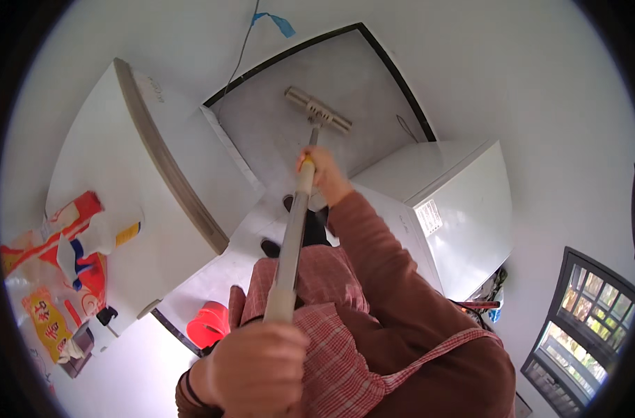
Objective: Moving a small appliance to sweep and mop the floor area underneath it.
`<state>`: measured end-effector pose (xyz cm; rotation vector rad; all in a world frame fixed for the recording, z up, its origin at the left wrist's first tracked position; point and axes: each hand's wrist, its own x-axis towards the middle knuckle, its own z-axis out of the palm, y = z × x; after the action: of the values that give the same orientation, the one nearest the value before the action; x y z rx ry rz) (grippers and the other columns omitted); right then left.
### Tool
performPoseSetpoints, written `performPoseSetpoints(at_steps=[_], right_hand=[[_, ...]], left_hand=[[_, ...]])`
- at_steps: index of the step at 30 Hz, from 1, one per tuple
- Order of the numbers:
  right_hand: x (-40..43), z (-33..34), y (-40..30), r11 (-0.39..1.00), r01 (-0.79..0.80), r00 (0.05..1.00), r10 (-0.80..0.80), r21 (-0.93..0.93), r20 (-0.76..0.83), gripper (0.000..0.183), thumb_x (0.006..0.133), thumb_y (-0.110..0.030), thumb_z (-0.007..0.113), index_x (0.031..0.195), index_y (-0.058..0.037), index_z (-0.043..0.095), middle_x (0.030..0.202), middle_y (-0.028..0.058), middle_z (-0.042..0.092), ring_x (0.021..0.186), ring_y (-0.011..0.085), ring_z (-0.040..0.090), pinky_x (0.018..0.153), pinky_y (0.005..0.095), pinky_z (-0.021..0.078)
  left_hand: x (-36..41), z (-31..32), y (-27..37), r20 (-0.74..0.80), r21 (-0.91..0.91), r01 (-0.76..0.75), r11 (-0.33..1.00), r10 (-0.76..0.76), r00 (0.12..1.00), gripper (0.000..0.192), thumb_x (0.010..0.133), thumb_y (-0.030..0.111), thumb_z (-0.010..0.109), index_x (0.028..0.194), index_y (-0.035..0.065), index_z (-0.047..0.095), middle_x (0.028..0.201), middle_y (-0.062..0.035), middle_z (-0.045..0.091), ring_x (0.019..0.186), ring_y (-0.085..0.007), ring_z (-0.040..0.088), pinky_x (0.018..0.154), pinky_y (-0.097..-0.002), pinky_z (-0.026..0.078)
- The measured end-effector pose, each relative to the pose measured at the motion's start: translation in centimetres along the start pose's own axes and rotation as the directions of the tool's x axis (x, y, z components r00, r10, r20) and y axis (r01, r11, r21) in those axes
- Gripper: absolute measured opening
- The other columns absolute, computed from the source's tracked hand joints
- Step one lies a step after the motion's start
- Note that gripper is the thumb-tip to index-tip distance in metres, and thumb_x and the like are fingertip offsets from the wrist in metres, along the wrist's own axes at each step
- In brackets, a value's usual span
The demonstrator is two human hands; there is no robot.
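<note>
A mop with a long metal pole [295, 230] runs from low in the picture up to its wide head [318, 109], which lies over the grey floor [359, 78]. My left hand [255, 366], large and near the camera, is closed around the pole's thick pale upper end. Farther down the pole, my right hand [320, 170] grips it near a yellow band, with the arm stretched out. The mop head sits slanted, between a dark-edged wall base and the white appliances. Its underside is hidden.
A white chest freezer [134, 240] at left carries plastic packages [48, 324] and a bottle [106, 235]. Another white appliance [469, 209] stands at right. A red plastic object [209, 325] is beside my apron. A cable with blue tape [281, 24] hangs above.
</note>
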<state>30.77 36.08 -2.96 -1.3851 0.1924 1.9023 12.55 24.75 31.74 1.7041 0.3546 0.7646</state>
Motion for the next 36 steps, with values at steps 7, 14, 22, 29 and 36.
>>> performPoseSetpoints(at_steps=[7,14,22,29,36], right_hand=[[8.6,-4.1,-5.8,0.978,0.189,0.967,-0.201,-0.085,-0.155,0.016,0.090,-0.014,0.043,0.080,-0.0019,0.047,0.060,0.0084,0.049,0.049,0.0179,0.048,0.044,0.0311,0.0438],[7.9,-7.9,5.0,0.915,0.092,0.963,-0.183,-0.393,-0.199,0.015,0.091,-0.011,0.035,0.089,0.0018,0.044,0.066,0.0145,0.051,0.053,0.0237,0.051,0.046,0.0391,0.0459],[-2.1,-7.0,26.4,0.955,0.065,0.988,-0.102,-0.289,-0.115,0.014,0.090,-0.013,0.039,0.093,0.0003,0.043,0.072,0.0121,0.051,0.056,0.0216,0.051,0.049,0.0377,0.0461],[-12.0,-3.3,38.8,0.975,-0.114,0.988,0.131,0.191,-0.077,0.020,0.089,-0.014,0.034,0.100,0.0006,0.042,0.080,0.0157,0.056,0.067,0.0257,0.060,0.057,0.0415,0.0542],[-18.9,-3.2,47.5,0.946,-0.095,0.992,0.117,0.309,-0.051,0.025,0.090,-0.018,0.030,0.097,-0.0021,0.048,0.086,0.0150,0.061,0.076,0.0249,0.064,0.059,0.0403,0.0557]], left_hand=[[-1.9,3.9,-14.9,-0.194,0.043,0.068,0.997,-0.058,0.979,0.017,0.048,-0.001,0.060,0.059,0.0034,0.047,0.065,-0.0096,0.048,0.066,-0.0294,0.052,0.080,-0.0421,0.047],[-12.1,7.9,-13.0,-0.225,0.017,0.075,0.997,-0.069,0.972,0.016,0.043,0.001,0.057,0.056,0.0055,0.048,0.062,-0.0072,0.052,0.063,-0.0258,0.055,0.074,-0.0389,0.045],[-26.2,8.8,1.1,-0.101,0.013,0.141,0.990,-0.139,0.985,0.014,0.042,0.006,0.055,0.050,0.0039,0.045,0.055,-0.0058,0.050,0.057,-0.0241,0.054,0.071,-0.0375,0.045],[-30.7,9.1,12.3,-0.063,-0.015,0.273,0.962,-0.273,0.960,0.014,0.056,0.008,0.061,0.048,0.0077,0.048,0.049,-0.0024,0.052,0.051,-0.0171,0.056,0.066,-0.0296,0.045],[-32.1,9.7,16.6,0.103,-0.210,0.138,0.968,-0.119,0.988,0.014,0.059,0.008,0.062,0.058,0.0007,0.050,0.056,-0.0127,0.049,0.052,-0.0255,0.047,0.054,-0.0386,0.033]])
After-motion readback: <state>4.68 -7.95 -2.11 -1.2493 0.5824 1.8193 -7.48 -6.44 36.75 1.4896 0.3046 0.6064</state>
